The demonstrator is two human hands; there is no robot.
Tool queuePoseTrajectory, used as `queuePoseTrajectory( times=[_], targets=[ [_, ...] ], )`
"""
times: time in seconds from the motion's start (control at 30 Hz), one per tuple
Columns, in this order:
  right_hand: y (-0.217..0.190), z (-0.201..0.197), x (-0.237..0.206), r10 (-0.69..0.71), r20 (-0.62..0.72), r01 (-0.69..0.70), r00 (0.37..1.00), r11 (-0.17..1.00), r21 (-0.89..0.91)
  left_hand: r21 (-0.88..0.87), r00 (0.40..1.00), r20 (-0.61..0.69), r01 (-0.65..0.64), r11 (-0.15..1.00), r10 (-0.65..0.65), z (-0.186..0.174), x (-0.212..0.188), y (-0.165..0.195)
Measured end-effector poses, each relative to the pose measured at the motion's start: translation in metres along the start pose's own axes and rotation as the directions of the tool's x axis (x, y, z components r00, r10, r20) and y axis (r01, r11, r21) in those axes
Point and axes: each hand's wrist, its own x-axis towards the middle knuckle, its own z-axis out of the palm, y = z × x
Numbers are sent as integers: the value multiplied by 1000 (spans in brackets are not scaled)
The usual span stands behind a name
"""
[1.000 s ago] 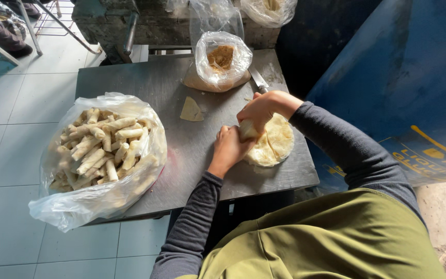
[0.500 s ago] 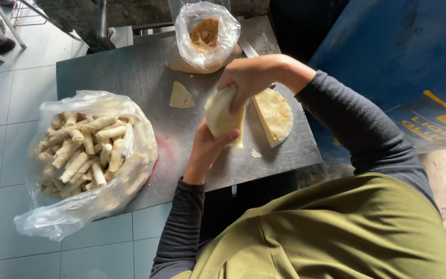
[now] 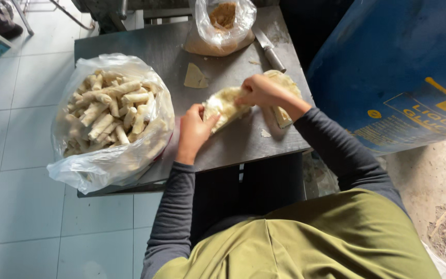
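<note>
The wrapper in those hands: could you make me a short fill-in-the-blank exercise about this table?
1. Both hands, left hand and right hand, hold one thin ___.
2. The big bag of rolls sits on the person's ___ side.
3. Near the smaller bag lies a ___.

Missing words: wrapper; left; knife

Steel table [image 3: 233,150]: bags, knife, wrappers.

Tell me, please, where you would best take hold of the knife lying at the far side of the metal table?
Grip the knife by its pale handle, the end nearer the person, coming from above with the right hand. The handle lies flat and bare on the table, while the blade end points away towards the bag of brown filling, so fingers stay off the edge.
</note>
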Motion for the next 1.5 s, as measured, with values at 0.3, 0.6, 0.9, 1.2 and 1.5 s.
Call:
queuePoseTrajectory(
  times=[0.3,0.6,0.9,1.2,1.5],
  targets=[
    [61,-31,66,-55,-666,-244,744,906,-347,94,999,-26,-16,995,18,-3,-2,17],
    [77,-58,1,91,-640,-248,763,955,-160,430,918,-4,-356,830,396,-36,-33,102],
    [-49,43,-180,-104,-563,56,820,993,-102,745,661,463,-651,144,590,-27,56,123],
    [-71,84,-140,-107,-474,-30,874,962,-272,561,562,822,-827,39,92,12,91,82],
    [-70,92,-121,-83,-432,-63,898,948,-312,523,538,838,-840,142,96,9,93,57]
  ],
)
